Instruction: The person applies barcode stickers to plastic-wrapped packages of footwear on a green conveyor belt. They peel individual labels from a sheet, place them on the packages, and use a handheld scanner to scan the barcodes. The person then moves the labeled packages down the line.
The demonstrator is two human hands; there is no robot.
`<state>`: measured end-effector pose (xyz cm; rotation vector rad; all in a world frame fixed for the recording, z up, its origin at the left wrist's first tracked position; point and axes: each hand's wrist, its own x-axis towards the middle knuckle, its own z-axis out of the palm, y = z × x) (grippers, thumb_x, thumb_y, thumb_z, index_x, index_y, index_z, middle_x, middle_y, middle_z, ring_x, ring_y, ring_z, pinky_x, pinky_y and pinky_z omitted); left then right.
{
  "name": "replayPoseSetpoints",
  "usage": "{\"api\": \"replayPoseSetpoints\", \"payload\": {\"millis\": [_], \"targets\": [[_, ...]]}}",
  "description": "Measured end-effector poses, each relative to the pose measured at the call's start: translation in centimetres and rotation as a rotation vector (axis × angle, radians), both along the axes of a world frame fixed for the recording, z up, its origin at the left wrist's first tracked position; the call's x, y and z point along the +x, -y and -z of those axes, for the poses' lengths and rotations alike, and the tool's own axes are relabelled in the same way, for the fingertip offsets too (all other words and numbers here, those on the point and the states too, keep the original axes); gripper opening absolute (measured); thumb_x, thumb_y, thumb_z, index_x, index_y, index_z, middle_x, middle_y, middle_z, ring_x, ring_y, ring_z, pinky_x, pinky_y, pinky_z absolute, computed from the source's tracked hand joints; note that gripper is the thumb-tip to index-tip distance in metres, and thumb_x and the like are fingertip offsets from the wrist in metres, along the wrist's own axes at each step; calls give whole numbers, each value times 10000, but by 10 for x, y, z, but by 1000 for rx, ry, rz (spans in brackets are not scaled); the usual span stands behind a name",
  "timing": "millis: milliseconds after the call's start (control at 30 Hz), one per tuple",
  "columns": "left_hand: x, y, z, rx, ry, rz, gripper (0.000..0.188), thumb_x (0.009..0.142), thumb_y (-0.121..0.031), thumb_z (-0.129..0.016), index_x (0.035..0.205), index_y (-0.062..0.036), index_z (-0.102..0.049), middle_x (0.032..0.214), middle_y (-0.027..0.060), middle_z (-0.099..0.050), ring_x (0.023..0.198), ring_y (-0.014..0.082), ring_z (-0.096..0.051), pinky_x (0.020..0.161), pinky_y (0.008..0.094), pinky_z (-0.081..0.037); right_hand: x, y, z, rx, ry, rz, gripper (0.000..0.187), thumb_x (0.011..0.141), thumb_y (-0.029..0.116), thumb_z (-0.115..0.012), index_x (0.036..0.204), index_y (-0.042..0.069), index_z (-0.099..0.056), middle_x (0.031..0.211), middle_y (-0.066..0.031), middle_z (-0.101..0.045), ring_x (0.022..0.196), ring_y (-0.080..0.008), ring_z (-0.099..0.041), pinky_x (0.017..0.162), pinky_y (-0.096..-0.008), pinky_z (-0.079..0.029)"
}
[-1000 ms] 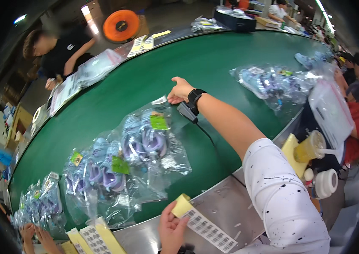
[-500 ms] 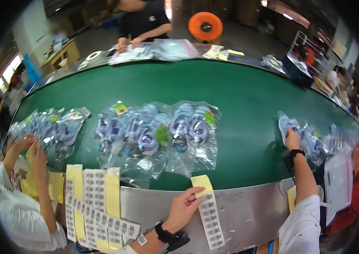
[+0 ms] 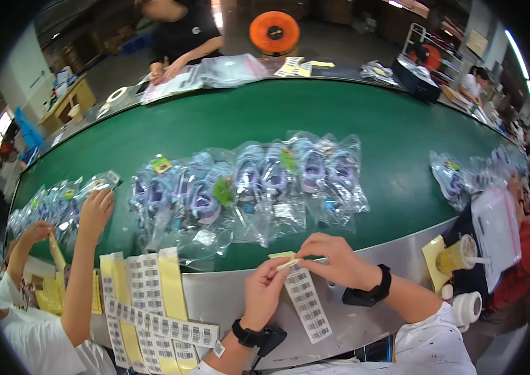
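My left hand (image 3: 264, 294) pinches the top end of a strip of barcode labels (image 3: 309, 309), which hangs down over the metal ledge. My right hand (image 3: 330, 257) is closed at the same end, thumb and fingertips together on the strip's folded yellow backing. Whether a single label is between those fingertips is too small to tell. Beyond my hands, on the green belt, lies a row of light blue and purple shoes in clear bags; the nearest group includes a bagged pair (image 3: 327, 172) at its right end and another bagged pair (image 3: 264, 178) beside it.
More label sheets (image 3: 146, 294) lie on the metal ledge (image 3: 215, 294) to my left. Co-workers' hands (image 3: 95, 209) reach over the belt at left. A drink cup (image 3: 455, 256) and a white plastic stack (image 3: 495, 228) are at right. A person works across the green belt (image 3: 215, 119).
My right hand has come back from the far right to the label strip. A bagged pair now lies at the right end of the middle row. The strip's yellow end is now folded.
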<state>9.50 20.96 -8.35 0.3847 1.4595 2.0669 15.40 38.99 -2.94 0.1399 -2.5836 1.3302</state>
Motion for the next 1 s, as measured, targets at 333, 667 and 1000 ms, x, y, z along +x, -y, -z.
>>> {"api": "replayPoseSetpoints", "payload": {"millis": [333,667,1000], "targets": [[8,0,3,-187,-185,82,199,901,-58,-628,1089,-4,-662,849,30,-698,719,23,-571,617,179,-442,28,3,12,-121,4,178,90,799,40,-692,885,18,-702,839,-78,-620,744,-185,-596,669,-280,-462],[6,4,6,-282,-233,139,221,915,-111,-618,1120,-38,-655,807,25,-689,716,32,-580,634,216,-477,29,12,17,206,-232,185,78,710,4,-700,765,5,-646,792,-109,-580,732,-282,-556,649,-374,-450],[-3,-6,23,-75,191,290,549,859,60,-606,1359,-2,-388,1176,129,-602,1031,161,-618,874,264,-506,16,8,-24,271,-415,174,122,683,-62,-653,750,23,-597,746,-115,-540,707,-294,-545,624,-372,-447]]}}
